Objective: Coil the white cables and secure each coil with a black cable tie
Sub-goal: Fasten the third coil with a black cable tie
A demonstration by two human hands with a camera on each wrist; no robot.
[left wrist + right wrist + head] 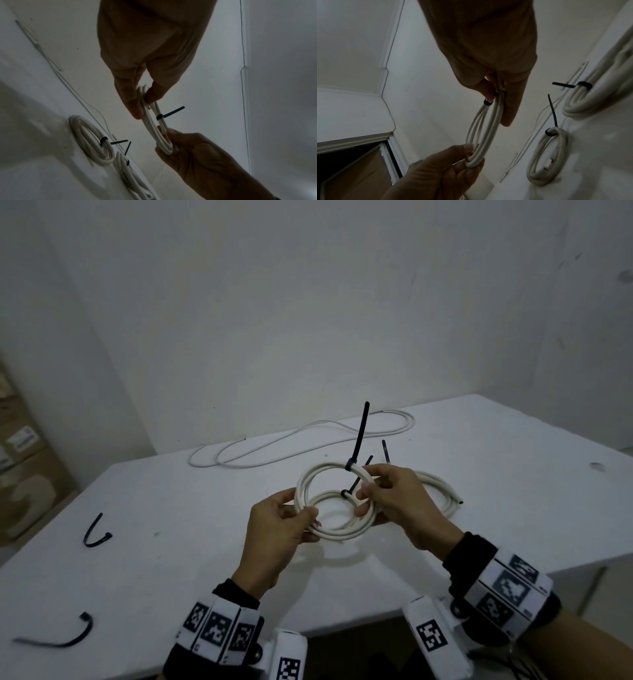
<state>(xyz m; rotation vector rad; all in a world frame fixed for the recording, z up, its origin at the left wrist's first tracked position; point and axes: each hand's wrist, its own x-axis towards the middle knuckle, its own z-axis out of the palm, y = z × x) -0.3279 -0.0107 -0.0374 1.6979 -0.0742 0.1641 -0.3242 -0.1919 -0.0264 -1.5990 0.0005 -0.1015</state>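
Left hand (274, 529) and right hand (397, 501) pinch opposite sides of tied white coil (337, 530), held between them above table (479, 474).

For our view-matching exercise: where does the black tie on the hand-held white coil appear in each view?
Head: black tie, centre, tail pointing up.
Left wrist: centre, tail pointing right.
Right wrist: centre, only its band showing.
Shared landmark: the white coil it binds.

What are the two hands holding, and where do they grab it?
Both hold one tied white cable coil above the table. The left hand pinches its near-left side; the right hand grips the opposite side, beside the black cable tie.
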